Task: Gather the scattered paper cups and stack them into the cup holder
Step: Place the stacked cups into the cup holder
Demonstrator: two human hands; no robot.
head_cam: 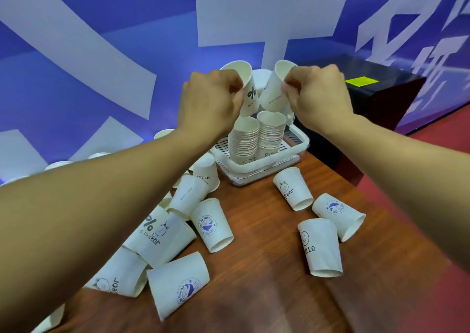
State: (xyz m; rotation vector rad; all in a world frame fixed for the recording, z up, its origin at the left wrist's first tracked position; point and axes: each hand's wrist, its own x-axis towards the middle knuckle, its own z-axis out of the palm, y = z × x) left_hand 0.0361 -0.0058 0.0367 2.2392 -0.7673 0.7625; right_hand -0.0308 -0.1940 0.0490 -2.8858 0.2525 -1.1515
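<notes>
Far-left edge: several paper cups (59,165) are seen mouth-up along the table's left edge, partly hidden behind the left forearm.
Left heap: a heap of cups (178,284) is spread on the table (267,302) under and beside the left forearm; most lie on their sides, touching or overlapping, with long axes at mixed angles.
Upturned cup: one cup (206,173) is stood mouth-down just beside the holder's left corner.
Left hand: the left hand (211,101) is raised above the holder, fingers curled round a cup.
Left held cup: the "%" cup (249,91) is kept nearly upright, mouth up and leaning left, base down over the left stack; contact with the stack cannot be told.
Holder: a white slatted basket (302,143) is set at the far end of the table, close to the right edge.
Stacks: two nested columns, the left stack (243,140) and the right stack (271,131), are stood upright side by side in the basket, mouths up.
Right held cup: a second cup (274,91) is tilted with mouth up and to the right, base down over the right stack.
Right hand: the right hand (320,98) is closed on that cup, fingertips pinching its wall.
Right cups: three cups (320,246) are laid on their sides near the right edge, slightly apart.
Open room: bare wood is left between the heap and the three cups, and in the foreground.
Right side: a black box (381,98) is seen beyond the table's edge.
</notes>
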